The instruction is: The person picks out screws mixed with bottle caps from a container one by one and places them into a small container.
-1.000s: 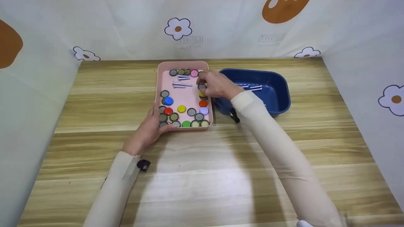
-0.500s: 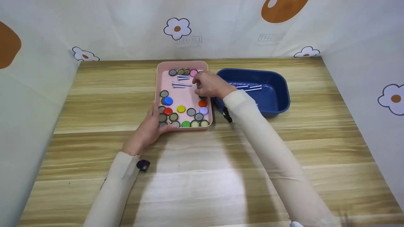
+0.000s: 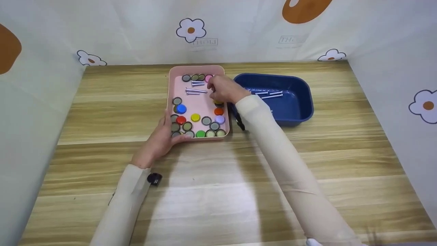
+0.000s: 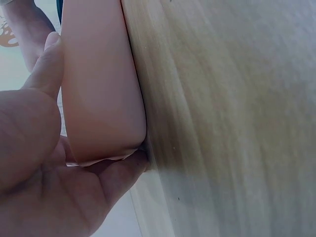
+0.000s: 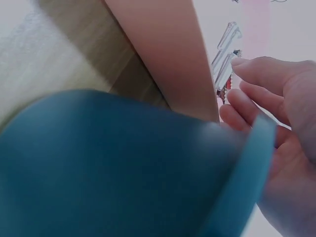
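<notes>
My left hand (image 3: 157, 138) holds the near left corner of the pink tray (image 3: 205, 104), thumb along the front rim and fingers along the left side. In the left wrist view the thumb (image 4: 47, 64) lies at the rim and a finger reaches under the corner. Above the tray's right side hovers my right hand (image 3: 226, 89), fingers loosely bent and thumb apart from them, with nothing seen between. Silver bolts (image 3: 195, 91) lie in the tray just left of its fingertips. Bottle caps, including a blue cap (image 3: 181, 108) and a yellow cap (image 3: 195, 117), are scattered along the tray's sides.
A dark blue bin (image 3: 295, 111) stands right of the tray, under the right wrist, with several bolts (image 3: 272, 96) inside. Both sit on a wooden table (image 3: 211, 191). A flower-print cloth (image 3: 136, 30) closes off the back and sides.
My right hand has shifted slightly left over the tray, toward the bolts. The left hand keeps its place on the tray, and the bolts and caps lie as before.
</notes>
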### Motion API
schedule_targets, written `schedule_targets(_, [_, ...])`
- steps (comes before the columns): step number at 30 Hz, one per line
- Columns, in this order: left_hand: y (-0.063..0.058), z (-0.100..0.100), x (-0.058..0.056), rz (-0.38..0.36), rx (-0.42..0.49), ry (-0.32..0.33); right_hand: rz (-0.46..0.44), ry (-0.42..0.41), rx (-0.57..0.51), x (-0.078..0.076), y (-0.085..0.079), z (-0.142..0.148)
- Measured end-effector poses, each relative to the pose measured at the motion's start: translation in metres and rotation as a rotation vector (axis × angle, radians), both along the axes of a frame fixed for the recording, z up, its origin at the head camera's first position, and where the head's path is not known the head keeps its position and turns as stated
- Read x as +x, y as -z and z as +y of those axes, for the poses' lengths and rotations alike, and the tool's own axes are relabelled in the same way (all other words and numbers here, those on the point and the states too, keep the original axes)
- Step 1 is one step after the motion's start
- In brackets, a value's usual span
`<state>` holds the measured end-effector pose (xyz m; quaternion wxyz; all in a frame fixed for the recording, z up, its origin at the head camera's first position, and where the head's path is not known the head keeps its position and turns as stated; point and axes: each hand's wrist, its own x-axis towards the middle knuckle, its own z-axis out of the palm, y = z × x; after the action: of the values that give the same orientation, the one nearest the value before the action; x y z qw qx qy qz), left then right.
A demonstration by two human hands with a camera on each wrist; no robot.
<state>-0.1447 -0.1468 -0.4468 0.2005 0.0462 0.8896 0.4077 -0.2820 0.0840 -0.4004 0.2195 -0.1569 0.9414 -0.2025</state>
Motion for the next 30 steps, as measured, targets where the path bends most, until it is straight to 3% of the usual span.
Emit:
schedule_targets(6, [0.0,0.0,0.0,0.028,-0.033,0.012,0.02,0.007,0.026,-0.002,0.0,-0.008])
schedule_targets(18, [0.001,0.001,0.0,0.0,-0.018,-0.001,0.056,0.083,0.084,-0.001,0.001,-0.027])
schedule_targets(30, [0.001,0.001,0.001,0.003,-0.013,-0.008,0.131,0.034,0.143,-0.005,0.008,-0.032])
